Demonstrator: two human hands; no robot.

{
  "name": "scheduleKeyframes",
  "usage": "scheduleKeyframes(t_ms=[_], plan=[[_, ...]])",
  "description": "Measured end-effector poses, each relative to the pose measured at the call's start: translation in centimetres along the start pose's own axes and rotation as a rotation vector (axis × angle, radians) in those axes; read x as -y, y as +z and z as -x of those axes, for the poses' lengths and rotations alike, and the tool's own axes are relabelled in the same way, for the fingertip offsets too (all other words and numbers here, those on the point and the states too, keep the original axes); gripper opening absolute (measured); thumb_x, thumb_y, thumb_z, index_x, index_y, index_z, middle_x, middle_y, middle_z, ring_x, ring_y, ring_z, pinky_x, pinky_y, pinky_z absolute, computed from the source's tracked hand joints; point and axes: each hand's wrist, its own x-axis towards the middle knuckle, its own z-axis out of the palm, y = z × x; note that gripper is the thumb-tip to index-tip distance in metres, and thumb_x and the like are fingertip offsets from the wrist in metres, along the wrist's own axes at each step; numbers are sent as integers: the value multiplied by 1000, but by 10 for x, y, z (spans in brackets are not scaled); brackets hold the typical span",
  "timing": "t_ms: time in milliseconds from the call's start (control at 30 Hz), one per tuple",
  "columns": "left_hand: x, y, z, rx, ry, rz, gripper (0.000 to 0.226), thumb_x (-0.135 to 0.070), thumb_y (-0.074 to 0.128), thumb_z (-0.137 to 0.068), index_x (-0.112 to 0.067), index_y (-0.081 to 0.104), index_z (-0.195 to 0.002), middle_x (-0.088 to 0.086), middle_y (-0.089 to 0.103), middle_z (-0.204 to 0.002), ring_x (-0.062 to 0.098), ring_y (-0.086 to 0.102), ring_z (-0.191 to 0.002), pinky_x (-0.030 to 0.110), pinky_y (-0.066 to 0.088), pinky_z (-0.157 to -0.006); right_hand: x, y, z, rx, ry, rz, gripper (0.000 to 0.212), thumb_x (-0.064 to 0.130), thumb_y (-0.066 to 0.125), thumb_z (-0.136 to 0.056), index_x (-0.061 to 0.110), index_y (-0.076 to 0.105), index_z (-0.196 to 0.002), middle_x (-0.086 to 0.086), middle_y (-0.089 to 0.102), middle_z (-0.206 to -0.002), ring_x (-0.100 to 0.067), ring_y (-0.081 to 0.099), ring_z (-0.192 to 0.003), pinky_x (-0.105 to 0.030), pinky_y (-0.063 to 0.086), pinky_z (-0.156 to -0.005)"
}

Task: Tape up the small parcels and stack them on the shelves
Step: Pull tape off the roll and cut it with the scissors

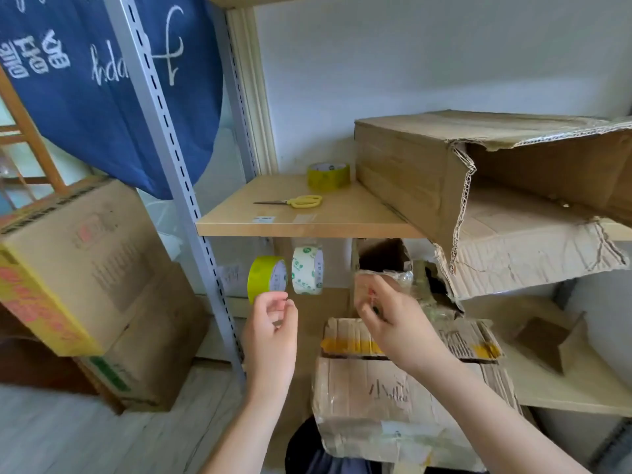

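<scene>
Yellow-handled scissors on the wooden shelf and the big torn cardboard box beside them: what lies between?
Only bare shelf board separates the yellow-handled scissors from the torn cardboard box in the head view.
</scene>
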Motion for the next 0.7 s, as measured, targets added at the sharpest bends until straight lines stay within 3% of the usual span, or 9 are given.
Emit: scheduleKeyframes(t_ms=[67, 133, 167, 233, 333, 467, 533, 600, 700], plan=[[-8, -1, -8, -45, -2, -15, 9, -29, 57, -98, -32, 59, -106, -14, 67, -103, 7, 65, -98, 28, 51, -83, 11, 11, -14, 24, 10, -63, 31, 29, 50, -101, 20, 55, -130, 6, 60, -107, -1, 57, -86, -17, 42, -73], [-20, 3, -17, -65, -1, -36, 14, -30, 57, -98, -28, 59, -112, -16, 64, -104, 0, 62, -98, 14, 45, -74, 23, 21, -29, 23, 55, -127, 35, 30, 52, -101, 18, 55, -133, 3, 61, -124, -8, 57, -111, -23, 45, -93], [-26, 7, -23, -54, -6, -35, 19, -31, 58, -98, -24, 58, -116, -15, 64, -105, -2, 61, -97, 8, 41, -69, 27, 24, -37, 17, 81, -152, 36, 30, 52, -100, 18, 55, -134, 2, 61, -128, -9, 57, -114, -26, 46, -96], [-38, 17, -37, -14, -32, -44, 34, -37, 58, -98, -17, 54, -125, -7, 64, -108, -1, 60, -91, 7, 41, -62, 35, 29, -54, -6, 140, -192, 38, 31, 53, -100, 18, 54, -135, 0, 60, -130, -11, 58, -111, -26, 47, -95], [-53, 29, -60, 20, -82, -127, 53, -50, 56, -96, -11, 50, -131, 1, 65, -114, 12, 60, -92, 14, 38, -60, 43, 29, -77, -23, 219, -248, 39, 34, 51, -100, 17, 56, -134, -2, 60, -134, -18, 56, -119, -28, 44, -98], [-68, 37, -76, 125, -130, -16, 40, -43, 55, -99, -13, 57, -125, -2, 66, -109, 13, 61, -92, 12, 38, -58, 58, 27, -88, 23, 341, -399, 32, 37, 45, -103, 17, 70, -110, -5, 70, -103, -23, 63, -100, -34, 48, -90], [-72, 35, -78, 164, -199, 100, 26, -32, 57, -99, -11, 67, -111, 1, 72, -92, 19, 69, -85, 19, 46, -58, 63, 25, -89, 33, 391, -508, 30, 36, 45, -104, 21, 69, -95, -4, 69, -84, -20, 66, -85, -32, 52, -82], [-76, 29, -74, 190, -264, 151, 21, -23, 58, -98, -5, 69, -98, 3, 68, -65, 18, 64, -53, 21, 47, -49, 65, 22, -90, 35, 453, -621, 23, 40, 48, -103, 27, 63, -92, 8, 62, -77, -5, 58, -75, -24, 44, -70], [-92, 18, -71, 205, -347, 139, 21, -18, 55, -97, -4, 65, -85, 3, 57, -48, 13, 50, -36, 16, 40, -41, 70, 24, -92, 58, 536, -692, 22, 46, 54, -98, 26, 61, -93, 6, 64, -86, -7, 58, -84, -27, 42, -80]])
